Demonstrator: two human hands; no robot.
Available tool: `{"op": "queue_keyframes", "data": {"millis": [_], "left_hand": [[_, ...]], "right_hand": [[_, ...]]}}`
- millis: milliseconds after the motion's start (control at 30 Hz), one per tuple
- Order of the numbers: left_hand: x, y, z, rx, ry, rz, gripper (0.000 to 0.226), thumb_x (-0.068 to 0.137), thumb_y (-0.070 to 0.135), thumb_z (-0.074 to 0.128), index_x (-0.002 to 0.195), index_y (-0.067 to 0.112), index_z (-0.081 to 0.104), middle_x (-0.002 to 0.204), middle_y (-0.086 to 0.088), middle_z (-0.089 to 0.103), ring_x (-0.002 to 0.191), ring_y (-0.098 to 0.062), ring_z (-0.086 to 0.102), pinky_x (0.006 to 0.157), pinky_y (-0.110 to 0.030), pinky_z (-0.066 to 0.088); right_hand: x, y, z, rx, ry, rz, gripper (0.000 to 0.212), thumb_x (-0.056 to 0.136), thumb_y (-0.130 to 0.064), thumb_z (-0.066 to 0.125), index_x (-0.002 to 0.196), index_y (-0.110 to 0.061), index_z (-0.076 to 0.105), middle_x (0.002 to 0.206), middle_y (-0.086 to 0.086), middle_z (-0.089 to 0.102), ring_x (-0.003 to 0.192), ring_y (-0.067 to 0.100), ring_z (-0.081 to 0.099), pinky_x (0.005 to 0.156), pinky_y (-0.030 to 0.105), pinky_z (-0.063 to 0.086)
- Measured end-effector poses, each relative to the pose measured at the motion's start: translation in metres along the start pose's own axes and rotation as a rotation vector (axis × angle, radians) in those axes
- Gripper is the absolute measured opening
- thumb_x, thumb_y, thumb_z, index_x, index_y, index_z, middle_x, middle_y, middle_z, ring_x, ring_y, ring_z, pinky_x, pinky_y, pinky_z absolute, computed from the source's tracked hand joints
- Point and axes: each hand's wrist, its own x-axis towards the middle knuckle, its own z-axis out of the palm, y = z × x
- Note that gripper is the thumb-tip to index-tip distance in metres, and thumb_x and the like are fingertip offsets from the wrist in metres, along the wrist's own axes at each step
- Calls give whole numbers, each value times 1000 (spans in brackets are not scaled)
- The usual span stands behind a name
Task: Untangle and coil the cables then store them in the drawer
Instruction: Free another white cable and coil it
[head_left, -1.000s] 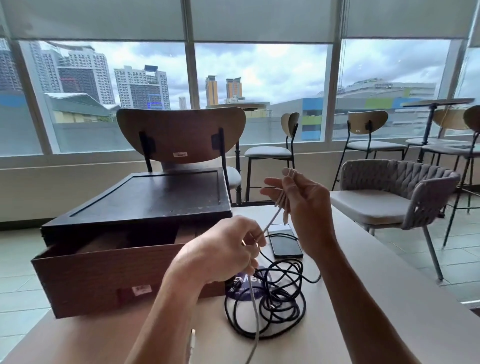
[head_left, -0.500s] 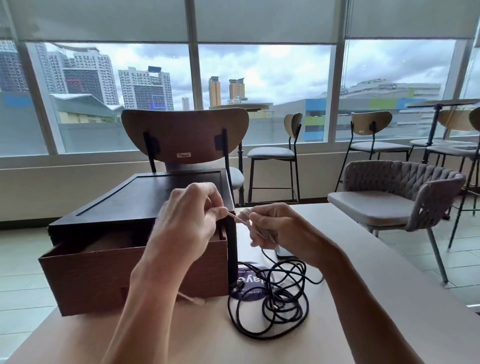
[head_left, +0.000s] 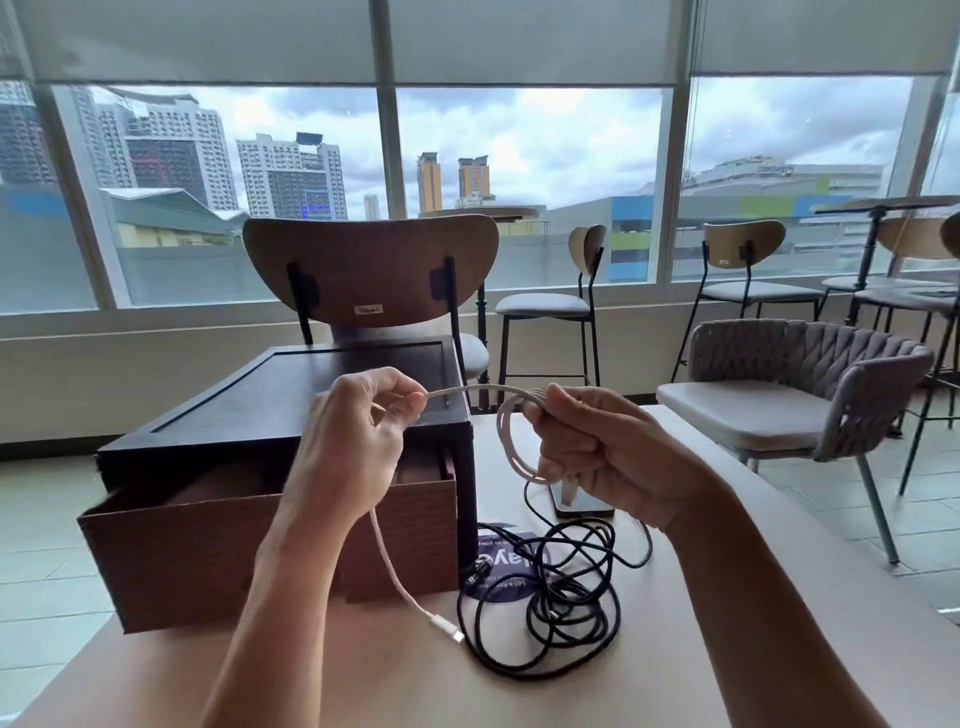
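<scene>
My right hand (head_left: 597, 447) grips several loops of a white cable (head_left: 506, 441), held above the table. My left hand (head_left: 358, 441) pinches the same cable a short way along. Its free end hangs down from that hand, and the plug (head_left: 447, 626) lies on the table. A tangled black cable (head_left: 561, 603) lies on the table below my right hand. The brown drawer (head_left: 218, 551) stands pulled open from its dark box (head_left: 291, 410) at the left.
A phone (head_left: 582, 506) lies beneath my right hand, partly hidden. A round blue sticker (head_left: 506, 569) sits under the black cable. A wooden chair (head_left: 371, 275) stands behind the box, a grey armchair (head_left: 789, 395) at the right, beyond the table edge.
My hands have moved apart and a stretch of white cable is drawn out between them. More loops sit in my right hand. The free end has slid up the table.
</scene>
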Motion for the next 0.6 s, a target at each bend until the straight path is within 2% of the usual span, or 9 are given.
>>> {"op": "queue_keyframes", "data": {"millis": [100, 167, 300, 433, 533, 600], "left_hand": [[-1, -2, 5, -7, -65, 20, 11, 95, 23, 67, 89, 29, 74, 76, 13, 70, 69, -2, 63, 57, -8, 45], [-1, -2, 9, 4, -92, 24, 9, 96, 25, 66, 92, 29, 74, 80, 13, 71, 73, 0, 64, 59, -9, 46], [-1, -5, 15, 11, -174, -1, 11, 98, 27, 63, 97, 30, 73, 88, 10, 70, 82, -5, 65, 66, -18, 51], [-2, -13, 21, -107, -350, -89, 13, 97, 27, 64, 89, 27, 74, 78, 4, 72, 77, -18, 71, 78, -40, 60], [-5, -16, 24, -90, -434, -122, 13, 95, 27, 68, 83, 25, 73, 75, 1, 72, 68, -12, 65, 75, -38, 59], [-6, -15, 23, -188, -465, -156, 12, 96, 24, 67, 87, 20, 73, 79, -1, 73, 68, -7, 64, 70, -28, 57]], "right_hand": [[2, 2, -2, 131, 4, -26, 26, 101, -25, 43, 96, -6, 59, 59, -10, 34, 48, 2, 31, 60, 23, 48], [4, 4, -3, 181, -5, -31, 26, 103, -24, 41, 96, -6, 57, 59, -10, 35, 47, 2, 33, 59, 23, 48], [7, 6, -3, 268, -34, -52, 27, 104, -23, 37, 95, -6, 56, 59, -10, 37, 45, 1, 34, 57, 21, 46], [10, 6, -6, 402, -50, -95, 28, 104, -23, 38, 95, -6, 59, 59, -9, 33, 46, 6, 22, 56, 20, 43], [11, 6, -12, 506, -64, -108, 25, 104, -22, 42, 98, -4, 58, 61, -8, 30, 48, 6, 23, 54, 19, 41], [12, 6, -14, 548, -72, -108, 23, 103, -21, 47, 100, -2, 60, 62, -7, 30, 48, 6, 24, 53, 18, 40]]}}
